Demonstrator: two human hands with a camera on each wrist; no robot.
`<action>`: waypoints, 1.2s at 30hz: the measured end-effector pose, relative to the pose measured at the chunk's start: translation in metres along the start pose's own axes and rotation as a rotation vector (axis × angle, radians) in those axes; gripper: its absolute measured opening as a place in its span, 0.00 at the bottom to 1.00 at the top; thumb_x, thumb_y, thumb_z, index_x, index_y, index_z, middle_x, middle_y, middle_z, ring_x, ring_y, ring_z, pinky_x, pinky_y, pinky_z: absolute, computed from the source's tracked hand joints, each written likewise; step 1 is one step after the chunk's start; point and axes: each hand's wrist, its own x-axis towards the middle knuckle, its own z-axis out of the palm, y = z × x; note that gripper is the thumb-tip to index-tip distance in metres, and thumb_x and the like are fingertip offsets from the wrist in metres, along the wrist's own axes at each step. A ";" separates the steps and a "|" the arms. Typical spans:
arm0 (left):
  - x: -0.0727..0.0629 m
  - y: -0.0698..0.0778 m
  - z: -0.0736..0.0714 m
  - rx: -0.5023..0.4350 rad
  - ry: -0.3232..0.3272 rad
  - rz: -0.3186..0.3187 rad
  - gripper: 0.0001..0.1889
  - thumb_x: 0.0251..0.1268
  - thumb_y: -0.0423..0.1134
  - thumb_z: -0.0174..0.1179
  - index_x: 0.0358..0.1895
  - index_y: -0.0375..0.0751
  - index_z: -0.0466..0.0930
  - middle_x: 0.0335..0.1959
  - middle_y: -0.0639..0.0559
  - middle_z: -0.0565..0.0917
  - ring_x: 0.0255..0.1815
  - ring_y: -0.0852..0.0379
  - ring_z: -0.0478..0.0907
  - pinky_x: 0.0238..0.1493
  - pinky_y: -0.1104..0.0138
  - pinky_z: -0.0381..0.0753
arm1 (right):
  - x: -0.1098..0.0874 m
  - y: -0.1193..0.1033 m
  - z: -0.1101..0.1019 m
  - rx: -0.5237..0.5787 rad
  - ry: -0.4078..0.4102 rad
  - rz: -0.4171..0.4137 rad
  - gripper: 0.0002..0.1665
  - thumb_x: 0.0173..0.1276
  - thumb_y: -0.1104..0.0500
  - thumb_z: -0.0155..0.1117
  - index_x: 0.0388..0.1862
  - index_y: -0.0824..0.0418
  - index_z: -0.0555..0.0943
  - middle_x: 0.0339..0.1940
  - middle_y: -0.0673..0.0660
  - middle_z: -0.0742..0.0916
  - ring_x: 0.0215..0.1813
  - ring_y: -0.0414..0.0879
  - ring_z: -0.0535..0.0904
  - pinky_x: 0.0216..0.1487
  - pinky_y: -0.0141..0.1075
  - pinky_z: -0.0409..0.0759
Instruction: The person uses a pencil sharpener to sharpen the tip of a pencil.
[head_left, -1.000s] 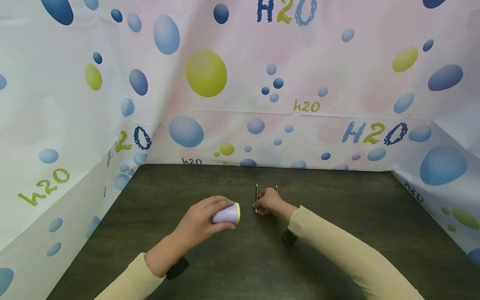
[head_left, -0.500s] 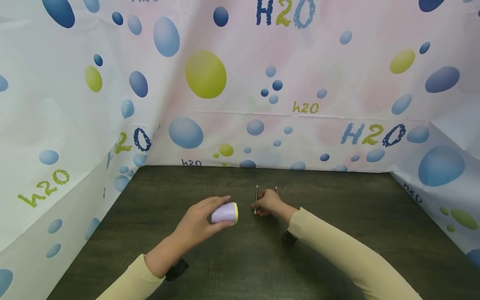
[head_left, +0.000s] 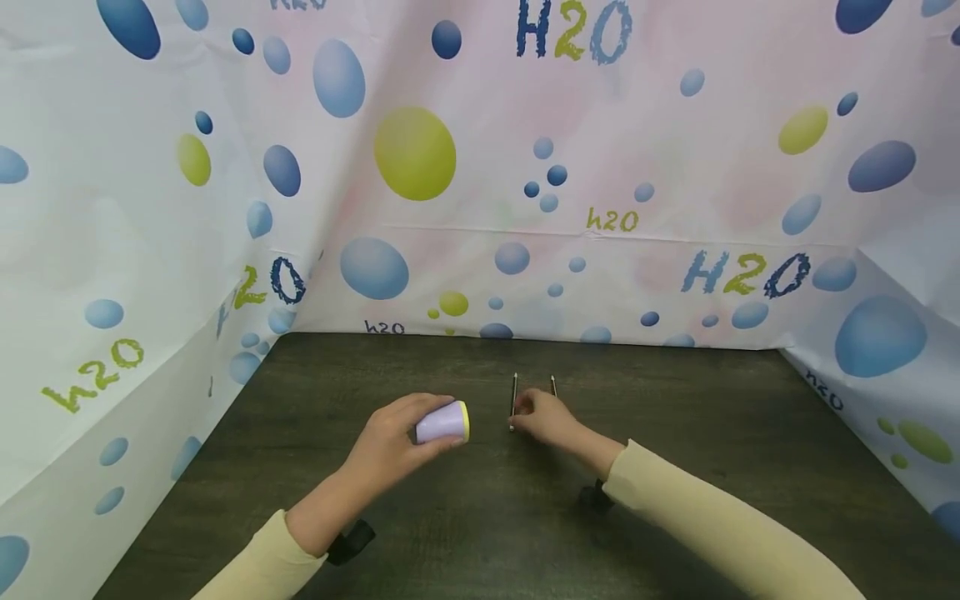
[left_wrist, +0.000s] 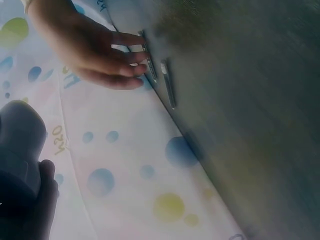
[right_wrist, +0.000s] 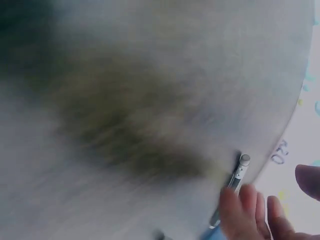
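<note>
My left hand (head_left: 382, 437) grips a lilac cup (head_left: 441, 422) with a yellow edge, tipped on its side above the table. Its yellow edge faces right, towards the other hand. Two slim dark pencils with pale ends lie on the table, roughly parallel. At the left pencil (head_left: 514, 387) is my right hand (head_left: 547, 419), which covers the near part of the right pencil (head_left: 553, 385). In the left wrist view, the fingers (left_wrist: 120, 67) of that hand reach over one pencil. In the right wrist view, they lie beside a pencil (right_wrist: 240, 172), with the thumb (right_wrist: 307, 182) apart from them.
A dark wood-look table (head_left: 450, 533) spreads under both hands. Behind it and at both sides hangs a white sheet (head_left: 480, 200) printed with blue and green dots and H2O lettering. A dark strap device (head_left: 351, 542) sits at the left wrist.
My right hand has drawn slightly right and nearer, while the left pencil stays about where it was. The lilac cup has shifted a little left in the left hand.
</note>
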 end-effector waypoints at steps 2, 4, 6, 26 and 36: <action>0.000 -0.001 0.000 0.001 0.002 0.001 0.24 0.52 0.39 0.79 0.54 0.39 0.86 0.48 0.46 0.90 0.44 0.51 0.87 0.36 0.66 0.84 | -0.009 0.001 0.001 -0.128 0.010 -0.107 0.19 0.72 0.62 0.65 0.58 0.71 0.79 0.54 0.67 0.84 0.54 0.58 0.83 0.53 0.50 0.83; 0.000 -0.002 0.001 0.006 0.005 0.004 0.24 0.52 0.40 0.79 0.53 0.39 0.86 0.47 0.46 0.90 0.44 0.51 0.87 0.35 0.66 0.83 | -0.017 0.003 0.004 -0.266 0.011 -0.202 0.21 0.72 0.63 0.66 0.60 0.71 0.79 0.57 0.67 0.83 0.58 0.61 0.81 0.58 0.53 0.82; 0.000 -0.002 0.001 0.008 0.012 0.002 0.24 0.51 0.40 0.79 0.53 0.39 0.87 0.47 0.46 0.90 0.45 0.50 0.87 0.36 0.66 0.84 | -0.025 0.003 0.007 -0.404 0.002 -0.280 0.23 0.72 0.62 0.66 0.62 0.72 0.78 0.60 0.68 0.82 0.62 0.62 0.80 0.61 0.54 0.81; 0.011 -0.001 -0.003 -0.159 -0.006 -0.241 0.32 0.47 0.41 0.81 0.60 0.39 0.84 0.53 0.44 0.88 0.49 0.46 0.86 0.42 0.61 0.83 | -0.030 0.009 0.021 -0.661 -0.134 -0.337 0.24 0.79 0.63 0.57 0.69 0.74 0.74 0.74 0.70 0.75 0.72 0.63 0.75 0.70 0.52 0.76; 0.032 -0.004 -0.008 -0.315 -0.089 -0.472 0.31 0.63 0.40 0.72 0.68 0.37 0.76 0.61 0.39 0.81 0.58 0.42 0.79 0.54 0.52 0.79 | -0.030 0.005 0.018 -0.650 -0.159 -0.311 0.25 0.79 0.63 0.57 0.69 0.75 0.73 0.75 0.69 0.74 0.73 0.63 0.75 0.71 0.51 0.76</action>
